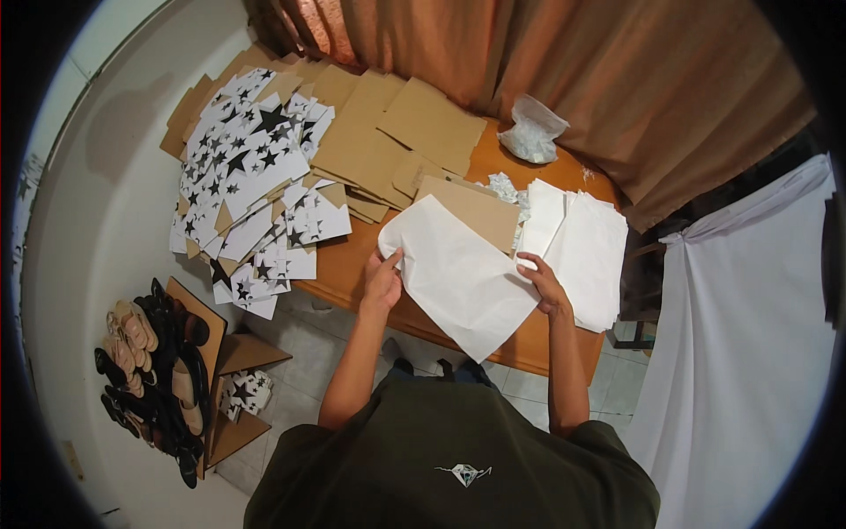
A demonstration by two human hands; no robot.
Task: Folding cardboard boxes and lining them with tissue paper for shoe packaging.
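Between my two hands a white sheet of paper [458, 273] hangs tilted over the near edge of the wooden table [352, 264]. My left hand [382, 279] pinches its left edge, thumb on top. On the opposite side my right hand [546, 284] grips the sheet's right edge, with the fingertips near the corner. Behind the sheet lies a flat piece of brown cardboard [476, 210], partly covered by it. A stack of white paper sheets [577, 256] rests just right of the cardboard, close to my right hand.
Star-printed white pieces [242, 167] pile up at the table's left. Brown cardboard pieces [370, 132] spread along the back. A clear plastic bag [534, 130] and small silvery packets [502, 187] sit at the back right. Shoes [154, 370] fill a rack at lower left. Curtains [564, 70] hang behind.
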